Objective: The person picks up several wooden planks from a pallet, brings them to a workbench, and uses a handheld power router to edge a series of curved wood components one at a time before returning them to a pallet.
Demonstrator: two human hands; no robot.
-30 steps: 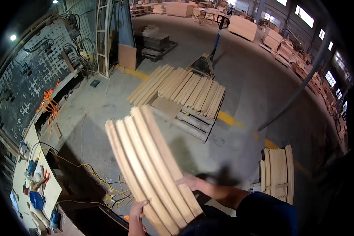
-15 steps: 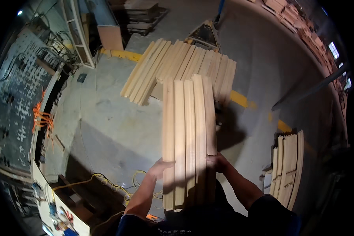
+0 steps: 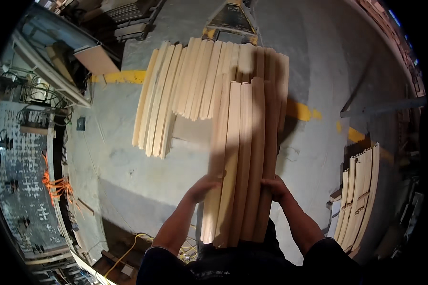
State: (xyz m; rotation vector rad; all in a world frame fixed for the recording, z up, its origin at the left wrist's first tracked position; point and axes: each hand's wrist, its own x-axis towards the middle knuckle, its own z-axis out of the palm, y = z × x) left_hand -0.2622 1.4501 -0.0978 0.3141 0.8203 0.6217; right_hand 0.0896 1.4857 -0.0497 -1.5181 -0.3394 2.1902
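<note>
I carry a bundle of several pale, slightly curved wooden strips (image 3: 243,156), lengthwise in front of me. My left hand (image 3: 203,187) grips the bundle's left side, fingers partly hidden, and my right hand (image 3: 276,189) grips its right side. The bundle's far end overlaps rows of similar strips (image 3: 155,104) laid side by side on a pallet just ahead; I cannot tell whether it touches them. A brown board (image 3: 190,128) shows between the rows. A worn yellow-and-black pallet jack (image 3: 229,23) stands at their far side.
Another stack of wooden strips (image 3: 359,199) is low at the right. A grey metal bench (image 3: 21,185) with orange straps (image 3: 57,185) runs along the left. Yellow cable (image 3: 128,247) lies below. A leaning frame (image 3: 47,71) stands at the upper left, a grey bar (image 3: 385,107) at the right.
The bundle, first tilted to the left, has swung upright in view and come over the strips on the pallet. My hands still hold it, and the pallet now appears nearer.
</note>
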